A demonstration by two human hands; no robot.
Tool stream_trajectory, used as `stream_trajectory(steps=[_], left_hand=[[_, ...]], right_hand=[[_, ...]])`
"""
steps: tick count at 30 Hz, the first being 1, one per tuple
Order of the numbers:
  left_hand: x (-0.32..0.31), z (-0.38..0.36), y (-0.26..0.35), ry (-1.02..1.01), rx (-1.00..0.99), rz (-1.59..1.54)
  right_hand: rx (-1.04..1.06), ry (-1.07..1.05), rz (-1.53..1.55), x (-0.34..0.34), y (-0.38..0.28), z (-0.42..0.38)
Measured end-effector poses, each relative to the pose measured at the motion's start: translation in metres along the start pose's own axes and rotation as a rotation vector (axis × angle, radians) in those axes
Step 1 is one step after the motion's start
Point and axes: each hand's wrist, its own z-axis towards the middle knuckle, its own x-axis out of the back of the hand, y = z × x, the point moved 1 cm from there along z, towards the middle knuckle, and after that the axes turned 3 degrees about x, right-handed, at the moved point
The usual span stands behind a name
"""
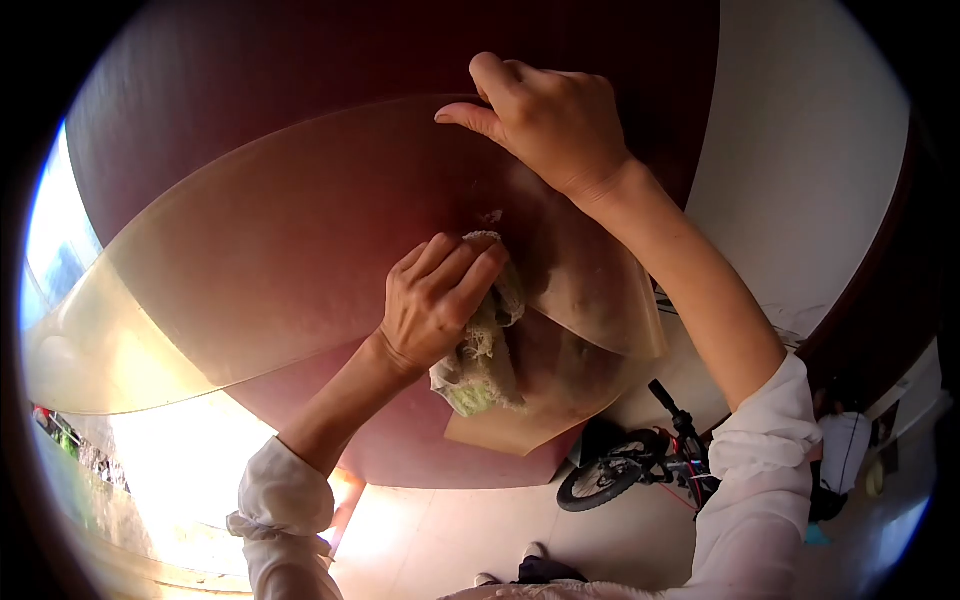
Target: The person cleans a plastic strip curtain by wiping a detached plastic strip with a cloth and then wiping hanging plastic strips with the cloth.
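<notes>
Fingers of the left hand (437, 292) clench a cloth (487, 350); those of the right hand (552, 122) curl at a sheet (270, 240)'s far edge, their pinch unclear. Dark red desk (280, 85) lies beneath. Across it the translucent sheet runs lengthwise left to right, right end curled. Over the sheet, the cloth's long axis points toward the person.

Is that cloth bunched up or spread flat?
Bunched up: the cloth is crumpled in the left hand, its loose part gathered in uneven folds rather than laid out.
</notes>
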Motion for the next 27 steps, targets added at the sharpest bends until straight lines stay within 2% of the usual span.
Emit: stream_trajectory(steps=[4, 10, 12, 14, 19, 23, 25, 26, 27], left_hand=[[0.008, 0.032, -0.012, 0.129, 0.025, 0.029], [0.000, 0.005, 0.000, -0.029, -0.046, 0.021], [0.003, 0.020, -0.008, 0.018, -0.073, 0.029], [0.012, 0.036, -0.014, 0.100, -0.001, 0.008], [0.016, 0.013, -0.010, -0.019, -0.065, -0.001], [0.005, 0.026, -0.011, -0.030, -0.076, 0.030], [0.003, 0.032, -0.013, 0.115, -0.056, 0.014], [0.004, 0.028, -0.011, 0.113, -0.055, 0.009], [0.005, 0.021, -0.008, 0.025, -0.026, -0.038]], right_hand=[[0.014, 0.019, -0.010, 0.000, 0.000, 0.006], [0.021, 0.031, 0.005, -0.001, -0.001, 0.003], [0.023, 0.029, 0.007, -0.003, -0.001, 0.006], [0.015, 0.029, 0.026, -0.003, -0.004, 0.013], [0.014, 0.004, 0.003, 0.000, -0.008, 0.016], [0.012, 0.015, -0.020, -0.001, -0.002, 0.005], [0.022, 0.039, -0.007, -0.003, -0.001, 0.006], [0.027, 0.055, 0.006, -0.003, -0.002, 0.005], [0.025, 0.049, 0.005, -0.002, -0.004, 0.005]])
